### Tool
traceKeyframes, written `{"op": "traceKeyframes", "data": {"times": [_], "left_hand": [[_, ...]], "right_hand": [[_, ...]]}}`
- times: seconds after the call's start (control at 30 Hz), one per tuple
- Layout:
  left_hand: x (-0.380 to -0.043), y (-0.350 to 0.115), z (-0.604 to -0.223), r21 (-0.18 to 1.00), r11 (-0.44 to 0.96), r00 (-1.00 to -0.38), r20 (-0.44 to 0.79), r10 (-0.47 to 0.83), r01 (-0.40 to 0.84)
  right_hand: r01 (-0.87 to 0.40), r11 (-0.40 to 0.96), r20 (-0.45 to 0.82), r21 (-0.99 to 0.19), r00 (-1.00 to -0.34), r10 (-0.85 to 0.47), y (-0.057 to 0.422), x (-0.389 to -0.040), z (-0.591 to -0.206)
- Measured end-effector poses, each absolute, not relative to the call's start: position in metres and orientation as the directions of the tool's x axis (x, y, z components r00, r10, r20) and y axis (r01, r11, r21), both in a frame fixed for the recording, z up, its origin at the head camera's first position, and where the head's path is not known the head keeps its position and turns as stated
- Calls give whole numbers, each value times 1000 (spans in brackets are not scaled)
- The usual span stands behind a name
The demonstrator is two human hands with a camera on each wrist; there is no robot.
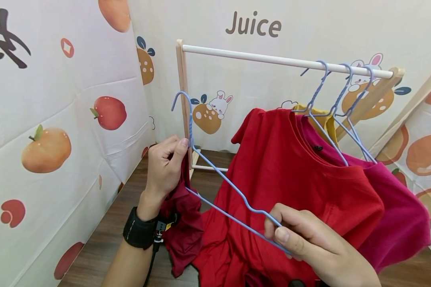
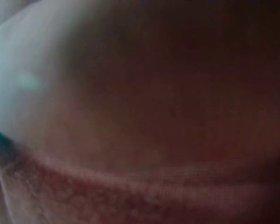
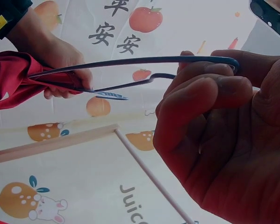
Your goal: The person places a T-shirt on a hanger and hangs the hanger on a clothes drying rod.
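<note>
My left hand [image 1: 165, 163] grips a dark red garment [image 1: 183, 231] close beside the twisted neck of a blue wire hanger [image 1: 233, 185]. The garment hangs bunched below the hand, and the hanger's left end runs into its cloth. With thumb and fingers, my right hand [image 1: 316, 239] holds the hanger's other end, which is bare. From the right wrist view, the right hand [image 3: 214, 121] curls at the hanger's bend, while the left hand [image 3: 60, 56] holds the red cloth [image 3: 13, 77] across from it. The left wrist view shows only blurred skin up close.
A rack with a white rail [image 1: 251, 55] stands behind. At its right end hang a red T-shirt [image 1: 273, 159], a magenta T-shirt [image 1: 398, 215] and a yellow garment [image 1: 321, 115] on blue hangers. Fruit-printed cloth [image 1: 104, 52] lines the walls above a wood-look surface [image 1: 104, 235].
</note>
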State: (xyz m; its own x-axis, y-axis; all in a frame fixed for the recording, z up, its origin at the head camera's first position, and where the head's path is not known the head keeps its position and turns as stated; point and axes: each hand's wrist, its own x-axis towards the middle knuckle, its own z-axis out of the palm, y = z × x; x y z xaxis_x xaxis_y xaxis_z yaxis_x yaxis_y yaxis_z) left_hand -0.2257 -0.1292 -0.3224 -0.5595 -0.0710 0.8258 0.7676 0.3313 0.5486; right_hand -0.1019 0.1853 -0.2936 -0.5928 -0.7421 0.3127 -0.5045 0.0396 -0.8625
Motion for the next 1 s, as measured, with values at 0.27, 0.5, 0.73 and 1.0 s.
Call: {"op": "traceKeyframes", "data": {"times": [0.27, 0.5, 0.73, 1.0], "left_hand": [[-227, -129, -324, 519, 304, -532, 845, -44, 799], [-226, -131, -323, 462, 275, -497, 865, 70, 843], [-227, -131, -323, 460, 280, -504, 857, 110, 843], [-228, -132, -324, 468, 295, -524, 839, 147, 833]], "right_hand": [[-500, 35, 313, -865, -593, -742, 186, -102, -294], [-485, 19, 321, -875, -608, -727, 188, -101, -295], [-489, -26, 357, -872, -599, -717, 187, -103, -296], [-471, -38, 361, -881, -618, -699, 188, -104, -297]]}}
